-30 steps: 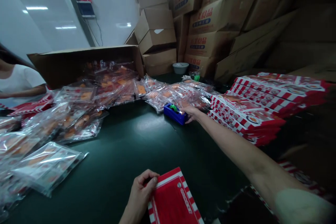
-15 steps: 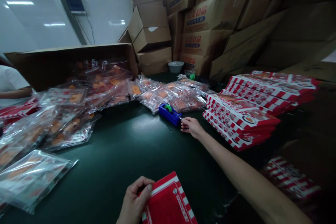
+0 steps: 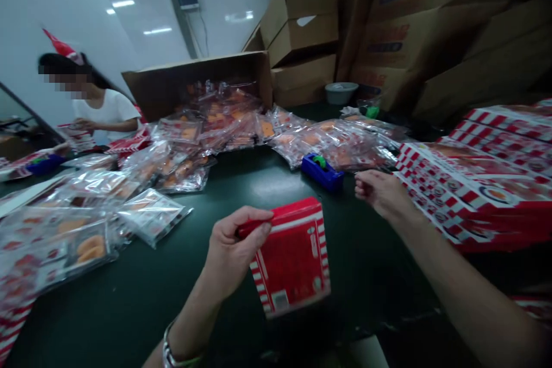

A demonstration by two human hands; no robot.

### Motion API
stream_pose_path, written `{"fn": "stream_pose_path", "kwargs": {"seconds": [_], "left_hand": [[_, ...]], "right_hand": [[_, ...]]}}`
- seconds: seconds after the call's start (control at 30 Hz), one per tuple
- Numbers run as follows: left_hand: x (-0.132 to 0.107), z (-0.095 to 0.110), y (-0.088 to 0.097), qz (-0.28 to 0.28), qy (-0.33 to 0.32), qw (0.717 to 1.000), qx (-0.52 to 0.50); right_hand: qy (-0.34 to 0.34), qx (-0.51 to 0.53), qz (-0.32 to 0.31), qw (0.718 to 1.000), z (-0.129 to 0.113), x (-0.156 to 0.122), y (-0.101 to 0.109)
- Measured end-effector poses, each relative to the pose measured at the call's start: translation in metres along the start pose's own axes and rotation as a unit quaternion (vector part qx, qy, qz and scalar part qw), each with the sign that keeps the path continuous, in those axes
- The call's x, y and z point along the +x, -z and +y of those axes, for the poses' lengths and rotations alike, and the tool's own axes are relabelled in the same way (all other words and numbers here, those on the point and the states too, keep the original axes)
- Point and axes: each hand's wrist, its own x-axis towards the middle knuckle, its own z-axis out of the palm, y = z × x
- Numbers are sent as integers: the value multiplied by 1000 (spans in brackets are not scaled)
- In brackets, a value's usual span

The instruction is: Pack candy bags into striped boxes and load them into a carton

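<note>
Two bare hands in view, one carton held.

Item 1: left hand (image 3: 230, 250), fingers (image 3: 254, 217) clenched, thumb side uppermost, gripping the top edge of a red-and-white striped carton (image 3: 292, 261). The carton stands slightly tilted in front of the person, above a dark green surface (image 3: 146, 316); whether its lower end touches that surface cannot be told. A metal bracelet (image 3: 170, 355) sits on the left wrist.

Item 2: right hand (image 3: 382, 194), fingers (image 3: 361, 188) loosely curled and partly open, holding nothing. It hangs just right of a blue tape dispenser (image 3: 322, 172) and just left of a stack of flat red-and-white cartons (image 3: 474, 195), apparently touching neither.

Also on the surface: many clear plastic bags of orange-coloured food (image 3: 150, 215), lying in loose heaps, and a second blue tape dispenser (image 3: 43, 165) at far left.

Behind: one cardboard box (image 3: 194, 83) tipped on its side, with more bags spilling from its open end; stacked printed cartons (image 3: 431, 29); one white basin (image 3: 340, 92).

Across the surface: one co-worker (image 3: 106, 118) in a white shirt, both hands on a red-and-white carton (image 3: 81, 132).
</note>
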Motion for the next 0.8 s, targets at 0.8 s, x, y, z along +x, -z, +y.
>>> {"fn": "stream_pose_path", "kwargs": {"seconds": [0.8], "left_hand": [[-40, -26, -39, -8, -347, 902, 258]], "right_hand": [[-82, 50, -214, 972, 71, -135, -66]]}}
